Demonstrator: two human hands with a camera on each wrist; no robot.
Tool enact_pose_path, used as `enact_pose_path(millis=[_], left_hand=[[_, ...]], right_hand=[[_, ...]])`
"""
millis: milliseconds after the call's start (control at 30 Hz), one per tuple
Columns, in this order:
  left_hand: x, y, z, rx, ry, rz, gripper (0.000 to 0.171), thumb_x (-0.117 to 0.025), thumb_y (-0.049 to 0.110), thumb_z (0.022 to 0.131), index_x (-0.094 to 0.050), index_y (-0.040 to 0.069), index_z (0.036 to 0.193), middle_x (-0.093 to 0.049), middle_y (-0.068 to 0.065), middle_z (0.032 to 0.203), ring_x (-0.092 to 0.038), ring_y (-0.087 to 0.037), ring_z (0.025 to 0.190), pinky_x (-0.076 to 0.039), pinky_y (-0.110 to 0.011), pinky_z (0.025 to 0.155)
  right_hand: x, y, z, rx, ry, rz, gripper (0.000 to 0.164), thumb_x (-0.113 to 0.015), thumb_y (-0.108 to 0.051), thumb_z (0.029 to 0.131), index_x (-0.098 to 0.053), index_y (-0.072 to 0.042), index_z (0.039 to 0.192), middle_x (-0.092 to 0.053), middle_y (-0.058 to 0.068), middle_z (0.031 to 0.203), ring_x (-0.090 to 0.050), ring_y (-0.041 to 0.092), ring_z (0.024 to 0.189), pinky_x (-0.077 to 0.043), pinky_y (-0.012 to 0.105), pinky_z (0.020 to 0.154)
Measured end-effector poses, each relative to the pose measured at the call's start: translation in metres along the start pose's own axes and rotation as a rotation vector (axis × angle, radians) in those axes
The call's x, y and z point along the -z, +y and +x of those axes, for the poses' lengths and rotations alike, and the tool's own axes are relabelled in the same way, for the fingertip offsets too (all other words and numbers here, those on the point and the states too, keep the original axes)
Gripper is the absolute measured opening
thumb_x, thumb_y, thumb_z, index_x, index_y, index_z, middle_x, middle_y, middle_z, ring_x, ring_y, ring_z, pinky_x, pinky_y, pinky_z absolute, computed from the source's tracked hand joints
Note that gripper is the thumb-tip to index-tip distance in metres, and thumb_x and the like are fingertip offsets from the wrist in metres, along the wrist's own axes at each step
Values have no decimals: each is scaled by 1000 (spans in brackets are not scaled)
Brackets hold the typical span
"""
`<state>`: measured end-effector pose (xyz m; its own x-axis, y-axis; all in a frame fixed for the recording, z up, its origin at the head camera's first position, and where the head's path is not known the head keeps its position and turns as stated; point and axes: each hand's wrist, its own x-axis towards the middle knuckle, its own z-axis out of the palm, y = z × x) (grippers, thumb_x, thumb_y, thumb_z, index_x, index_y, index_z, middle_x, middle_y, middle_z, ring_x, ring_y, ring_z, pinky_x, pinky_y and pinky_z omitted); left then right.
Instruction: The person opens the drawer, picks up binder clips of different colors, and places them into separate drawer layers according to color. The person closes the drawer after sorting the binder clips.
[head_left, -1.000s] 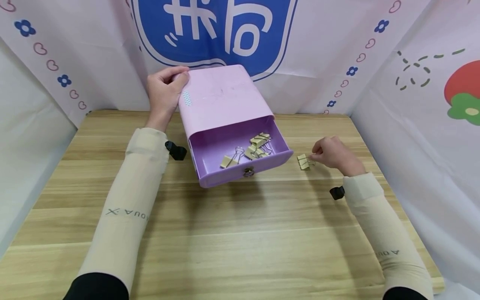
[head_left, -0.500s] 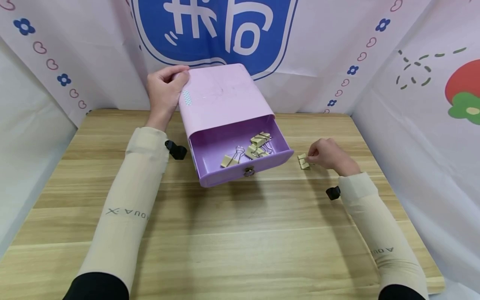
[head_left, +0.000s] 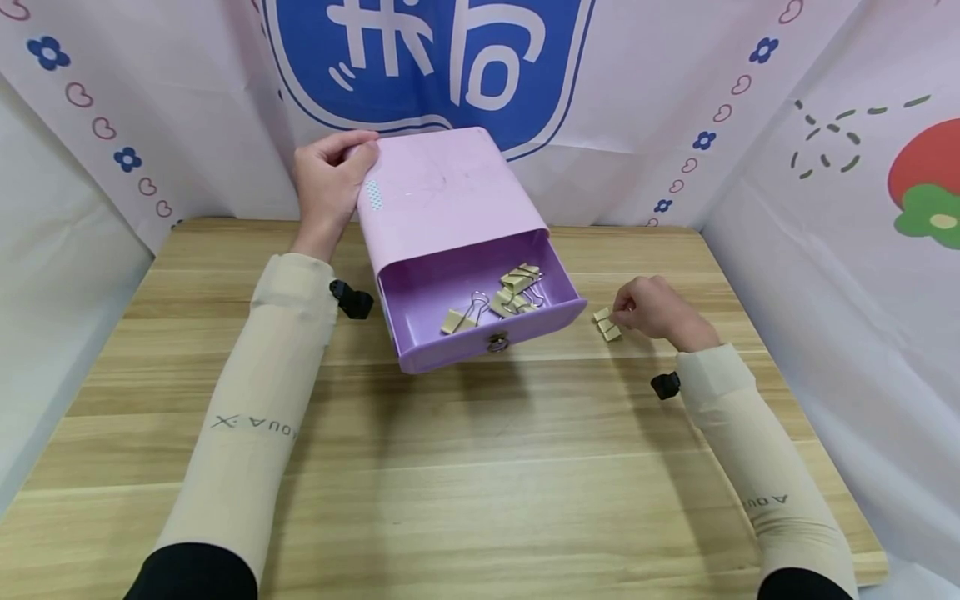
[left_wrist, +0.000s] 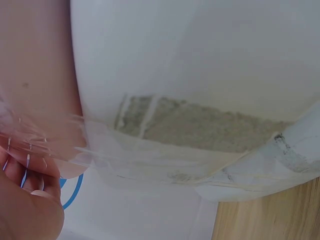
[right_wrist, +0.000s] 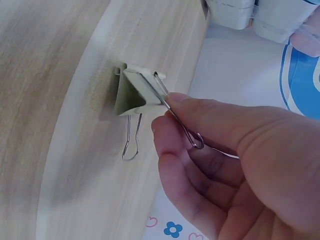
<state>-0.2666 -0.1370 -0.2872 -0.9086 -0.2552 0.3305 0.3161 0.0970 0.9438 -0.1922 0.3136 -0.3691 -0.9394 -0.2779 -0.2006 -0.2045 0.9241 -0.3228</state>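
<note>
My left hand (head_left: 326, 183) grips the back left corner of a pink box (head_left: 453, 192), thumb on top. From its front a purple drawer (head_left: 420, 358) is pulled out, with a small ring pull (head_left: 497, 342) on its face. Several pale yellow binder clips (head_left: 517, 279) lie in the drawer, mostly toward its right side. To the right of the box, my right hand (head_left: 660, 312) pinches another binder clip (right_wrist: 142, 90) by one wire handle between thumb and fingers. That clip's other handle hangs free, as the right wrist view shows.
Both the box and the hands are over a wooden table (head_left: 480, 500). Behind it hangs a white cloth (head_left: 622, 108) with a blue emblem, and white side panels (head_left: 840, 250) stand at left and right. A shadow falls under the drawer front.
My right hand has shifted slightly left and closer over the binder clip, which has turned a little. The box, the drawer and my left hand stay almost where they were.
</note>
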Motion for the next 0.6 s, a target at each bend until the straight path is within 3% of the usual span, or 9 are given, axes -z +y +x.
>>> enact_pose_path(millis=[233,600], left_hand=[[1,-8,5,8,3,8,21,-77,19,94,-83,8,111,-75,8,97,-60,-10,90,-45,-23,77],[0,-4,3,5,1,-3,21,-76,17,94,-83,6,111,-74,9,95,-59,-11,89,-45,-23,75]], right_hand=[[3,-4,-2,-6,-22,2,10,-74,-11,98,-78,-6,91,-71,6,78,-59,18,70,-48,31,64],[14,-11,-8,26,13,-19,10,-73,-10,98,-78,-5,90,-71,6,77,-60,19,69,-49,32,64]])
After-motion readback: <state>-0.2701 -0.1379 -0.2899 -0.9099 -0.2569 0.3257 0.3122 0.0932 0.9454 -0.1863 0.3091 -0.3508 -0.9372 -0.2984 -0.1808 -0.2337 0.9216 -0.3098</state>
